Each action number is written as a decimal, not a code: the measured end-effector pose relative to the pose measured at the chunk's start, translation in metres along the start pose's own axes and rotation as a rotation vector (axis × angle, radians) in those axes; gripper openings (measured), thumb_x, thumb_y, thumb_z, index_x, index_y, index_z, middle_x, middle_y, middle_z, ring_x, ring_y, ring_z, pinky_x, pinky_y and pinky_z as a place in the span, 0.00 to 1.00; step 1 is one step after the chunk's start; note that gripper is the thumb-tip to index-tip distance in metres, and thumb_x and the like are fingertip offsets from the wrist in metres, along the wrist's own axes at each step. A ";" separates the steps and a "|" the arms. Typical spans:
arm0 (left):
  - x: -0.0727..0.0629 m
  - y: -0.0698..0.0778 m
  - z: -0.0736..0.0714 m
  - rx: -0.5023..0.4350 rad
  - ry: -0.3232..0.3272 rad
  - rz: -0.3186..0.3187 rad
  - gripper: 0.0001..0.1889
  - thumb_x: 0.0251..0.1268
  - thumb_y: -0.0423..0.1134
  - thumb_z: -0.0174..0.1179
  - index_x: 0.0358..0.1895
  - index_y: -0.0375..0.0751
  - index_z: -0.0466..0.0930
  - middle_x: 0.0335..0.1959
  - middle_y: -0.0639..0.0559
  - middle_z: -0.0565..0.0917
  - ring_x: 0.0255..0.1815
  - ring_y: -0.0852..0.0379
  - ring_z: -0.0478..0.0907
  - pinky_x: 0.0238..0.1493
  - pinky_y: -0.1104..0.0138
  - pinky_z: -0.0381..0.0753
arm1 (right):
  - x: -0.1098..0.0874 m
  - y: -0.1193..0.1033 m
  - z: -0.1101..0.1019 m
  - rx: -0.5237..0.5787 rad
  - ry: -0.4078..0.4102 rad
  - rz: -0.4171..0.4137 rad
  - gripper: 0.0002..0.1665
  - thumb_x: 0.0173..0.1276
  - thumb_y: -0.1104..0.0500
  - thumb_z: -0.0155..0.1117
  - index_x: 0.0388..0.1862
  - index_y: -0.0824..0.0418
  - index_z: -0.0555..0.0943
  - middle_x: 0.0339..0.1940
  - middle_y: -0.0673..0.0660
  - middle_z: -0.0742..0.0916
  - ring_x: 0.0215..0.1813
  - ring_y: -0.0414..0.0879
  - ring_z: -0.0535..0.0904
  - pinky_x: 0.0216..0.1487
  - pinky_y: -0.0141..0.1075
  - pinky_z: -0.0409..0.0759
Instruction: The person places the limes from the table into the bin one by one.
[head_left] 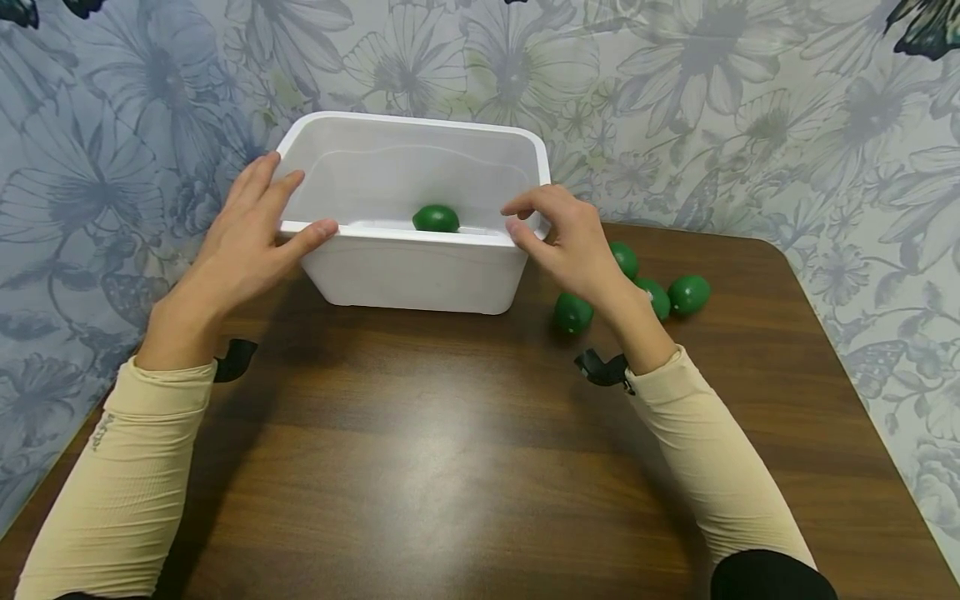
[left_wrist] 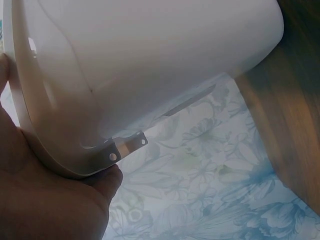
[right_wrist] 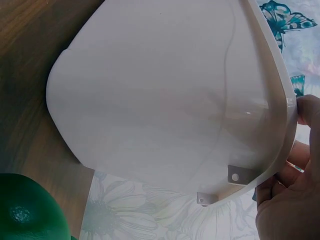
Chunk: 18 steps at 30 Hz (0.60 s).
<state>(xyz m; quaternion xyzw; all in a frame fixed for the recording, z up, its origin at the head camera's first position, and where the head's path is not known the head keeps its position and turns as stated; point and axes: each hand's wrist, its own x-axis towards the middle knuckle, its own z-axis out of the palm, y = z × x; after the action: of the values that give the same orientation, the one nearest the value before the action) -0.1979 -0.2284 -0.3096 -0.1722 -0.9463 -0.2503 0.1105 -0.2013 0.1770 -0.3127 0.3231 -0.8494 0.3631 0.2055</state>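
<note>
A white plastic tub [head_left: 420,271] stands on the table near the wall, with one glossy green lime [head_left: 436,218] visible inside it. My left hand [head_left: 251,221] grips the tub's left end, thumb along the front rim and fingers spread over the side. At the front right corner, my right hand [head_left: 566,237] holds the rim between thumb and curled fingers. The left wrist view shows fingertips tucked under the tub's rim [left_wrist: 70,172]. In the right wrist view, fingers wrap the rim near small tabs with holes, and one lime [right_wrist: 30,210] lies close by.
Several more green limes [head_left: 689,294] lie on the brown wooden table [head_left: 420,450] to the right of the tub, partly hidden behind my right hand and wrist. Floral wallpaper [head_left: 697,108] covers the wall behind. The table's rounded far corner is at the right.
</note>
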 end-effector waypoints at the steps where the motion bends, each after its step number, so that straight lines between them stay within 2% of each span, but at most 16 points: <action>1: 0.000 0.000 0.000 -0.001 -0.001 -0.001 0.50 0.74 0.72 0.51 0.84 0.37 0.56 0.89 0.40 0.44 0.89 0.40 0.36 0.81 0.32 0.42 | 0.000 0.000 0.000 0.004 0.006 0.001 0.13 0.78 0.56 0.64 0.51 0.61 0.89 0.47 0.55 0.90 0.53 0.47 0.81 0.50 0.42 0.75; 7: 0.000 -0.001 0.000 0.000 0.000 -0.004 0.50 0.74 0.73 0.51 0.84 0.38 0.56 0.89 0.40 0.44 0.89 0.40 0.36 0.81 0.31 0.43 | -0.002 0.000 0.000 0.023 0.030 -0.002 0.12 0.78 0.56 0.65 0.51 0.60 0.89 0.49 0.53 0.90 0.52 0.47 0.81 0.49 0.41 0.75; 13: 0.001 -0.001 0.001 -0.003 0.004 -0.003 0.51 0.74 0.73 0.51 0.84 0.38 0.56 0.89 0.40 0.44 0.89 0.41 0.37 0.81 0.32 0.43 | -0.013 0.001 -0.007 0.079 0.138 -0.009 0.17 0.75 0.63 0.67 0.60 0.62 0.85 0.58 0.55 0.89 0.60 0.47 0.84 0.65 0.38 0.79; 18: 0.001 -0.003 0.001 -0.005 0.005 -0.007 0.50 0.74 0.73 0.51 0.84 0.38 0.57 0.88 0.40 0.44 0.89 0.41 0.37 0.81 0.33 0.43 | -0.028 0.009 -0.019 0.122 0.198 0.101 0.19 0.75 0.70 0.63 0.63 0.67 0.82 0.60 0.61 0.87 0.63 0.53 0.84 0.66 0.44 0.82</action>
<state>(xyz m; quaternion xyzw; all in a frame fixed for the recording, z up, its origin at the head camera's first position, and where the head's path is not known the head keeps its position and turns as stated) -0.2001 -0.2299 -0.3110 -0.1685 -0.9460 -0.2534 0.1114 -0.1855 0.2071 -0.3216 0.2543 -0.8164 0.4542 0.2500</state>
